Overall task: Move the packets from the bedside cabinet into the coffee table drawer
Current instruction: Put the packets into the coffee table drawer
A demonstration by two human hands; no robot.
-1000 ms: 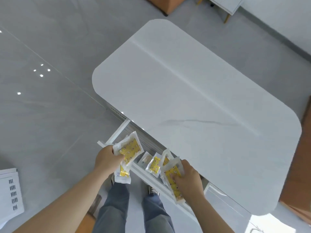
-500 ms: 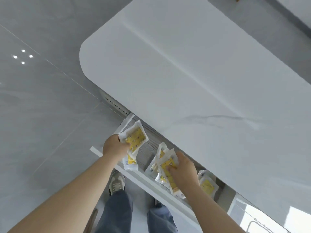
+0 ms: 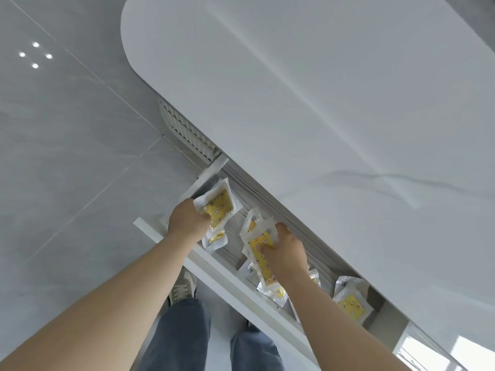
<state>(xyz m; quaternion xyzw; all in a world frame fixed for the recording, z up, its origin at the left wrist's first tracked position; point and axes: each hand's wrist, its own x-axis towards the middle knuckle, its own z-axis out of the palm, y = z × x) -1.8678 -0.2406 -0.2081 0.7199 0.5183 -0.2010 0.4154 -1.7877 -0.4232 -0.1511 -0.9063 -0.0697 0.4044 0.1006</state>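
Note:
The coffee table drawer (image 3: pixel 214 271) stands pulled out beneath the white table top (image 3: pixel 321 103). My left hand (image 3: pixel 186 219) grips a bunch of white-and-yellow packets (image 3: pixel 218 204) over the drawer's left end. Over the middle of the drawer my right hand (image 3: pixel 285 253) holds another bunch of the same packets (image 3: pixel 258 242). More packets lie on the drawer floor to the right, one at the far end (image 3: pixel 351 303) and some under my right wrist (image 3: pixel 276 291).
Grey glossy floor tiles (image 3: pixel 67 156) spread to the left. The table's ribbed white base (image 3: pixel 187 129) shows under the top, left of the drawer. My legs in blue jeans (image 3: pixel 182 336) and a shoe (image 3: pixel 183 289) are below the drawer front.
Both hands have moved forward with their packets, deeper over the open drawer. The camera has tilted down and closer, so more of the drawer's right end shows.

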